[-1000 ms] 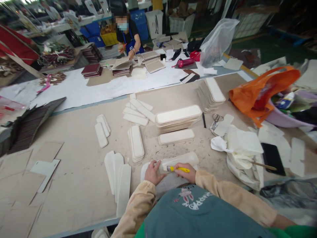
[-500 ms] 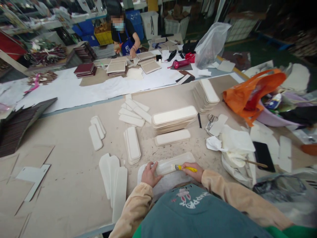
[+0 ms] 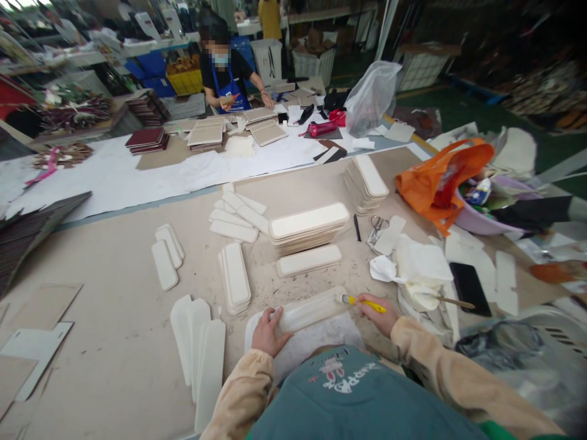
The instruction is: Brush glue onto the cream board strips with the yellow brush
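Observation:
My right hand (image 3: 380,313) is closed round the yellow handle of a small paintbrush (image 3: 370,303). Its bristles touch the right end of a long pale panel with rounded corners (image 3: 312,310), whose top has a wet-looking film. My left hand (image 3: 269,333) lies on the panel's left end, thumb and fingers spread. Under the panel is a whitish sheet (image 3: 328,339). Just beyond it rest a single cream strip (image 3: 309,261) and a stack of similar strips (image 3: 309,223). More cream strips (image 3: 236,275) stand to the left, near longer white pieces (image 3: 208,360).
At my right are a white tub with a wooden stick (image 3: 424,275), scissors (image 3: 378,223), a black phone (image 3: 470,287) and an orange bag (image 3: 444,177). A co-worker (image 3: 229,76) stands across the table behind stacked boards (image 3: 206,131). Dark folded sheets (image 3: 36,235) lie at the left.
My right hand has drawn the brush rightward along the panel to its right end. My left hand stays on the left end. The whole view has shifted slightly.

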Available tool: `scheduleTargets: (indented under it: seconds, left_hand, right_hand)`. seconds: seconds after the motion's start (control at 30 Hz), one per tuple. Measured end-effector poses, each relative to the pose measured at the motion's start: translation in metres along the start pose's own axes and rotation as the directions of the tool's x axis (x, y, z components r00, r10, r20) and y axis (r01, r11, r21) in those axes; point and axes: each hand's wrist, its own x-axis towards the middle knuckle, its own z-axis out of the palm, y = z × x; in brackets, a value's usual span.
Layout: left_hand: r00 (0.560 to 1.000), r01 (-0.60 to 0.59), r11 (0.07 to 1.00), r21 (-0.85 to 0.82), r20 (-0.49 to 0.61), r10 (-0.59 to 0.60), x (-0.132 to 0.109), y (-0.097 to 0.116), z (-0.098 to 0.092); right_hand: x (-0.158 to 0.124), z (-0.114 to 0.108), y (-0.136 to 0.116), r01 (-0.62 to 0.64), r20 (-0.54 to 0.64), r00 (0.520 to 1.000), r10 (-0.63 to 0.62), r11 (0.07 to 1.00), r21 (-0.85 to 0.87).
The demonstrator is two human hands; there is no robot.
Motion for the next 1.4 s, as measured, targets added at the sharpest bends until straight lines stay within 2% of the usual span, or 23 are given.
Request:
scheduleTargets:
  seconds: [0.17, 0.27, 0.37, 0.53, 0.6, 0.7, 0.87, 0.93, 1.03, 1.2, 1.23, 1.3, 1.33, 1.4]
  left_hand:
    - [1.000, 0.019, 1.000, -0.001, 0.019, -0.019, 0.000, 0.003, -0.002]
    - [0.999, 0.038, 0.999, -0.003, 0.029, -0.038, 0.000, 0.004, -0.004]
    - [0.998, 0.046, 0.999, 0.000, 0.035, -0.046, 0.001, 0.005, -0.004]
    - [1.000, 0.020, 1.000, 0.003, 0.015, -0.021, 0.000, 0.003, -0.002]
    - [1.000, 0.023, 1.000, 0.005, 0.006, -0.023, 0.000, 0.002, -0.002]
    - [1.000, 0.020, 1.000, 0.001, 0.003, -0.020, -0.001, 0.003, -0.001]
    - [1.000, 0.019, 0.999, -0.036, 0.005, -0.019, -0.003, 0.002, 0.000]
    - [1.000, 0.029, 0.998, -0.050, 0.003, -0.029, -0.003, 0.001, 0.001]
    - [0.999, 0.051, 0.997, -0.057, -0.009, -0.051, -0.005, 0.002, 0.001]
    - [0.998, 0.069, 0.996, -0.049, 0.002, -0.069, -0.011, 0.010, -0.002]
    - [0.997, 0.076, 0.996, -0.045, -0.020, -0.077, -0.012, 0.010, -0.005]
    - [0.981, 0.136, 0.990, -0.033, -0.136, -0.139, -0.020, 0.005, -0.013]
    - [0.958, 0.189, 0.982, -0.025, -0.216, -0.190, -0.027, 0.001, -0.018]
    - [0.875, 0.334, 0.943, -0.008, -0.370, -0.313, -0.047, -0.013, -0.032]
  right_hand:
    - [0.008, 0.050, -0.023, -0.070, 0.190, 0.981, 0.031, 0.976, 0.206]
    - [0.017, 0.069, -0.023, -0.118, 0.210, 0.975, 0.069, 0.965, 0.234]
    - [0.022, 0.059, -0.013, -0.127, 0.155, 0.984, 0.092, 0.964, 0.233]
    - [0.019, 0.011, 0.005, -0.156, 0.002, 0.987, 0.159, 0.967, 0.201]
    - [0.015, 0.000, 0.004, -0.160, -0.047, 0.984, 0.171, 0.970, 0.185]
    - [0.008, 0.006, -0.004, -0.128, -0.014, 0.991, 0.134, 0.970, 0.205]
    - [0.004, 0.050, -0.020, -0.090, 0.206, 0.978, 0.045, 0.973, 0.213]
    - [0.006, 0.058, -0.019, -0.094, 0.231, 0.971, 0.056, 0.983, 0.156]
    - [0.006, 0.050, -0.010, -0.122, 0.160, 0.981, 0.109, 0.990, 0.069]
    - [0.000, 0.015, -0.001, -0.160, -0.002, 0.987, 0.160, 0.985, -0.072]
    - [-0.001, 0.011, -0.003, -0.164, -0.028, 0.986, 0.162, 0.982, -0.092]
    - [-0.005, 0.005, -0.009, -0.173, -0.016, 0.985, 0.172, 0.979, -0.110]
    - [-0.008, 0.004, -0.013, -0.173, -0.014, 0.985, 0.172, 0.978, -0.117]
    - [-0.014, 0.004, -0.018, -0.162, -0.037, 0.987, 0.159, 0.979, -0.122]
